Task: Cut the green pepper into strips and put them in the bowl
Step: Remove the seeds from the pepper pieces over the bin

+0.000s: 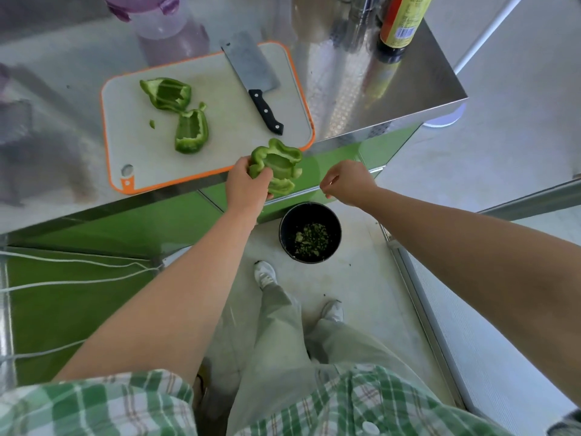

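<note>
My left hand [246, 184] grips a large hollowed green pepper piece [278, 165] just off the counter's front edge, above the floor. My right hand [345, 183] hovers to its right with fingers curled, thumb and finger pinched together; whether anything small is between them I cannot tell. Two more pepper pieces [166, 93] [191, 131] lie open on the grey cutting board [220, 158] with an orange rim. A cleaver [251, 73] with a black handle rests on the board's right side. A black container [309, 232] with green scraps stands on the floor below my hands.
A small pepper scrap [152, 123] lies on the board. A purple-lidded plastic jar [157, 17] and a dark sauce bottle [399, 23] stand at the back of the steel counter [393, 89]. White cords [78, 272] run along the green cabinet front. My feet are by the container.
</note>
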